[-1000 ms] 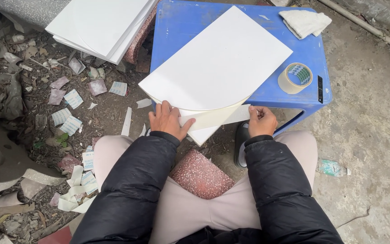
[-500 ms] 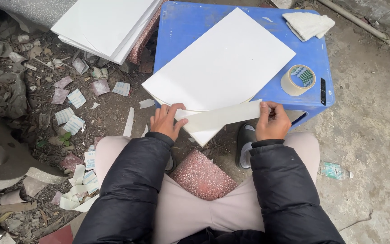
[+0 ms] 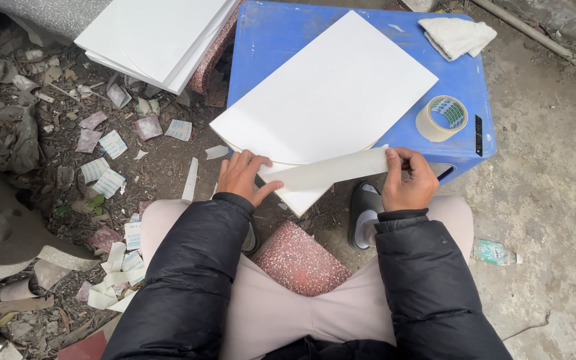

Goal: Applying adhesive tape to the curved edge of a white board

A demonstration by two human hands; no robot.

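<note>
A large white board (image 3: 331, 90) lies across a blue plastic stool (image 3: 271, 37), its near corner sticking out over the stool's edge. My left hand (image 3: 245, 175) presses flat on that near corner. My right hand (image 3: 407, 179) pinches the end of a long white backing strip (image 3: 328, 170) that stretches from the board's near edge to my fingers, partly peeled away. Both arms wear black puffer sleeves.
A roll of clear tape (image 3: 440, 117) and a folded white cloth (image 3: 457, 35) rest on the stool. A stack of white boards (image 3: 158, 40) lies at the upper left. Peeled strips and paper scraps (image 3: 108, 173) litter the dirt at left. A speckled red seat (image 3: 298, 257) shows between my knees.
My right hand has drawn the strip further to the right and slightly up, peeling more of it off the board's near edge. My left hand stays on the corner.
</note>
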